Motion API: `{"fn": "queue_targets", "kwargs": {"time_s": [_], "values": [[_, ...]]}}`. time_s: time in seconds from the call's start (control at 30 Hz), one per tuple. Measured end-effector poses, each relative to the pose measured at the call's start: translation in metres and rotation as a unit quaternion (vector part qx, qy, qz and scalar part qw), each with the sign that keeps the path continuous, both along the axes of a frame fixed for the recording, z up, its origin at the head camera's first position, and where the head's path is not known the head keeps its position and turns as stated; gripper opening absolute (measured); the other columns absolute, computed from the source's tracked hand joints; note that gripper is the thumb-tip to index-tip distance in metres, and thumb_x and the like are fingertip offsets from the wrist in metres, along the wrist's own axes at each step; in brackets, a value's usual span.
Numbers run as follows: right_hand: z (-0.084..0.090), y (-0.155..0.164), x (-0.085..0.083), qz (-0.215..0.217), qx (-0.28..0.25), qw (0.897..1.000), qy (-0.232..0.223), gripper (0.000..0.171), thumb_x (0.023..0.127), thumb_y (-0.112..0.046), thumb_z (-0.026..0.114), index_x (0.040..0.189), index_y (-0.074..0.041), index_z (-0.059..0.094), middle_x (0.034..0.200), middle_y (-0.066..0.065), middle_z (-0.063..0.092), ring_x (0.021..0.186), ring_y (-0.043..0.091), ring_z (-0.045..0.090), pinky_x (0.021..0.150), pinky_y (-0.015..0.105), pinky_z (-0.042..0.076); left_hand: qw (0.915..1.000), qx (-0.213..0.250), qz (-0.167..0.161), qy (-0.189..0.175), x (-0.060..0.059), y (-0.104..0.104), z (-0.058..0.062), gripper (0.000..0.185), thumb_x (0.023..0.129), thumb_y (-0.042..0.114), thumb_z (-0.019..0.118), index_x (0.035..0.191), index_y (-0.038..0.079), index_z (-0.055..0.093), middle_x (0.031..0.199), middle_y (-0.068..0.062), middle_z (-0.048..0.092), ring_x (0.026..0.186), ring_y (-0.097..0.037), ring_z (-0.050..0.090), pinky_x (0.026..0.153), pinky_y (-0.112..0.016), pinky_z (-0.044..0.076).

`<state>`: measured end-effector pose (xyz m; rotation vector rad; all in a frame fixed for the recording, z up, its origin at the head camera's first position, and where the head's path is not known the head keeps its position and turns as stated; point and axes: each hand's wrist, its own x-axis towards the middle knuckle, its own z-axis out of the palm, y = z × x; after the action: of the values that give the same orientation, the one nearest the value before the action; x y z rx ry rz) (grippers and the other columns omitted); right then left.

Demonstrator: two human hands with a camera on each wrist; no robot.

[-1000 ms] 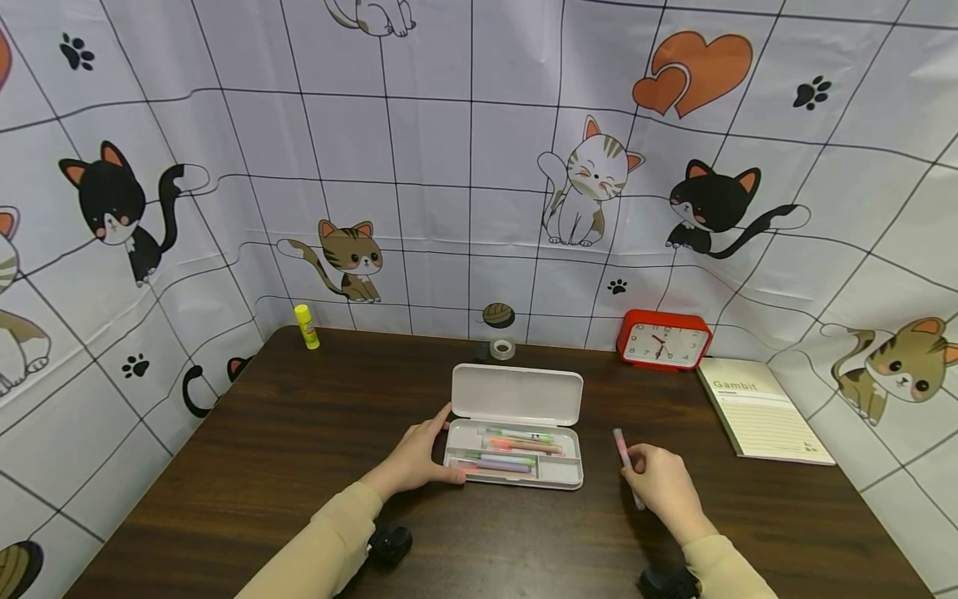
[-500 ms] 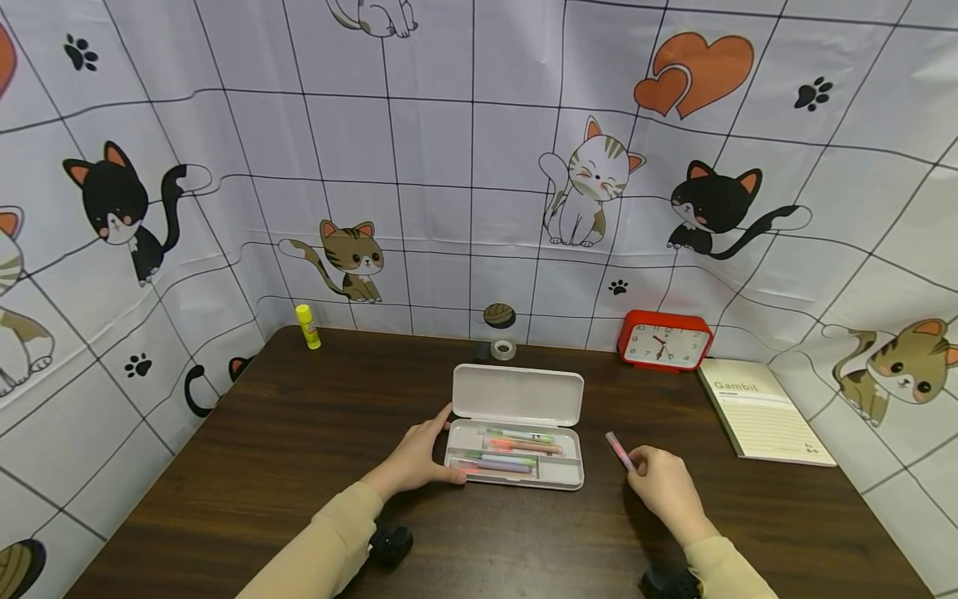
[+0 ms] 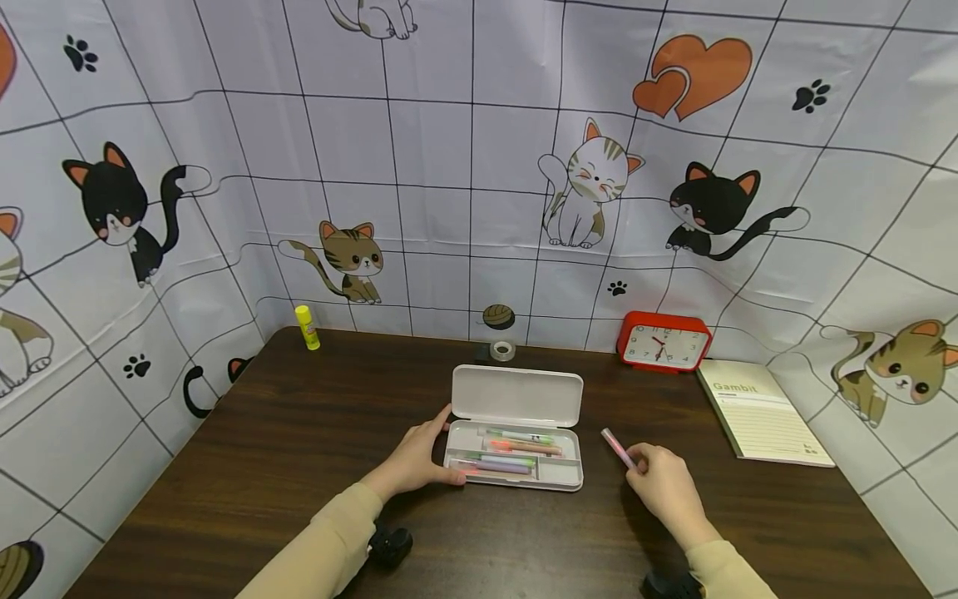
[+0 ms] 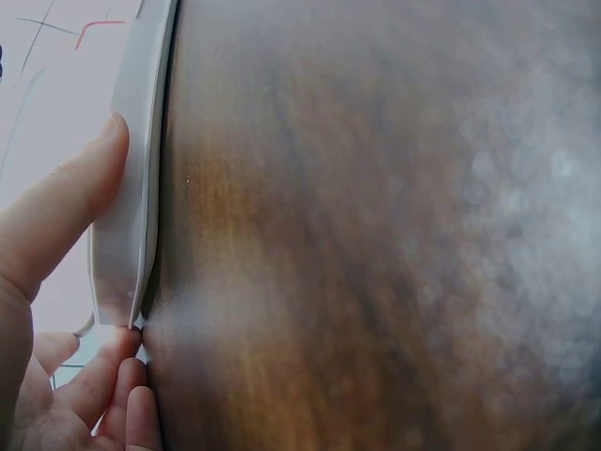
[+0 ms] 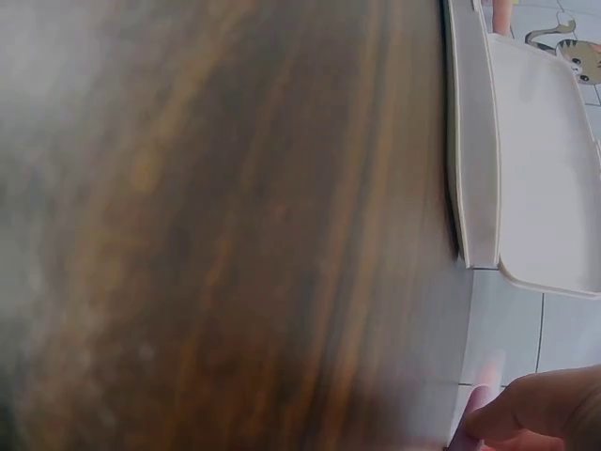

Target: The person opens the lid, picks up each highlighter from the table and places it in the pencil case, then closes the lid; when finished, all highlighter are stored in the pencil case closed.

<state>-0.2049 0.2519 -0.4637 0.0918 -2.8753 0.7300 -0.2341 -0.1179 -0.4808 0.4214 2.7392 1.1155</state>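
An open white pencil case (image 3: 560, 474) lies on the dark wooden table, its lid (image 3: 516, 394) tipped up at the back. Several pastel pens (image 3: 516, 449) lie in its compartments. My left hand (image 3: 412, 459) holds the case at its left end; in the left wrist view, the thumb (image 4: 80, 193) lies against the front wall and the fingertips touch the end. Right of the case, my right hand (image 3: 664, 482) pinches a pink pen (image 3: 616, 448) that slants up and left, apart from the case. Part of this pen (image 5: 477, 404) also shows in the right wrist view.
Behind the case stands a roll of tape (image 3: 502, 350). A red alarm clock (image 3: 664, 341) and a notepad (image 3: 763, 412) are at the back right. At the back left a yellow glue stick (image 3: 307, 327) stands upright. A cat-print sheet (image 3: 449, 150) hangs around the table.
The pink pen has turned in my right hand, its upper end swinging left toward the case. My left hand and the pencil case stay where they were.
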Motion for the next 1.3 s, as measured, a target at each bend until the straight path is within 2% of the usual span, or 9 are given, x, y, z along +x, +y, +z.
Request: {"fn": "queue_targets", "kwargs": {"time_s": [0.27,0.6,1.0,1.3], "values": [[0.005,-0.01,0.0,0.003,-0.01,1.0,0.021,0.023,0.073,0.0,0.063,0.094,-0.002,0.069,0.071,0.002,0.052,0.062,0.015,0.045,0.055,0.03,0.037,1.0,0.001,-0.003,0.005,0.0,-0.001,0.0,0.113,0.067,0.042,0.085,0.152,0.008,0.018,0.137,-0.013,0.047,0.131,-0.041,0.033,0.104,-0.057,0.029],[0.007,-0.025,0.002,0.031,-0.007,0.997,0.07,0.022,0.07,0.003,0.066,0.09,-0.006,0.07,0.069,-0.002,0.05,0.062,0.011,0.044,0.055,0.026,0.037,0.9999,0.008,-0.002,0.006,0.001,-0.001,-0.003,0.115,0.066,0.044,0.085,0.152,0.007,0.018,0.137,-0.013,0.048,0.131,-0.041,0.032,0.103,-0.058,0.03],[0.008,-0.052,0.001,0.067,-0.009,0.996,0.058,0.02,0.071,0.003,0.069,0.087,-0.008,0.071,0.069,-0.006,0.05,0.062,0.007,0.043,0.054,0.022,0.037,0.9998,0.014,-0.008,0.005,0.004,-0.001,-0.007,0.114,0.067,0.043,0.084,0.152,0.007,0.018,0.137,-0.015,0.047,0.13,-0.043,0.033,0.101,-0.06,0.03],[0.01,-0.077,-0.003,0.115,-0.008,0.99,0.076,0.021,0.068,0.004,0.069,0.082,-0.012,0.069,0.068,-0.008,0.048,0.06,0.004,0.04,0.053,0.021,0.035,0.9998,0.011,-0.011,0.015,0.003,-0.001,-0.004,0.114,0.067,0.043,0.084,0.152,0.006,0.019,0.135,-0.016,0.048,0.128,-0.044,0.034,0.101,-0.06,0.03]]}}
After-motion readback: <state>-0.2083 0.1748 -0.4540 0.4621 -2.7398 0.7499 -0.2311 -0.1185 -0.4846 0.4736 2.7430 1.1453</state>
